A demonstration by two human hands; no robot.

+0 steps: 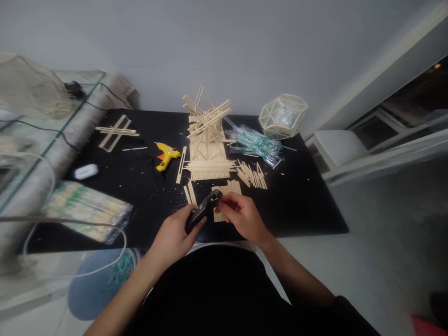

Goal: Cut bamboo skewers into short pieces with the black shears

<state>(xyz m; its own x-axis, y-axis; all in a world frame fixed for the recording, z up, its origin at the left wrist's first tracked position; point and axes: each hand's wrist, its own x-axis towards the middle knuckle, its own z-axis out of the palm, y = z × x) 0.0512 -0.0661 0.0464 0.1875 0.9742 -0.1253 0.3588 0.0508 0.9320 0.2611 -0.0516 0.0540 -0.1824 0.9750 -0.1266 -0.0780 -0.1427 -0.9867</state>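
Right now, the left hand (178, 233) is wrapped round the handles of a black hand tool (200, 213), apparently a cutter, and the right hand (241, 214) is pinched closed at the tool's head; whatever sits between those fingertips is too small to make out! Tool and hands are above the near part of the worktop (301, 203), over a mat of short sticks (234, 187), with the stick-built model (207, 154) just beyond. Clean work here probably calls for fingertips well back from the tool's mouth, the wood held square, and an even squeeze so it doesn't splinter. Now the edges: the front one runs close to the person's body, so offcuts could drop off easily. Leftward, the yellow glue gun (167, 156) lies near the model; rightward, loose sticks (252, 175) crowd in, but beyond them bare black surface gives the right elbow room to swing
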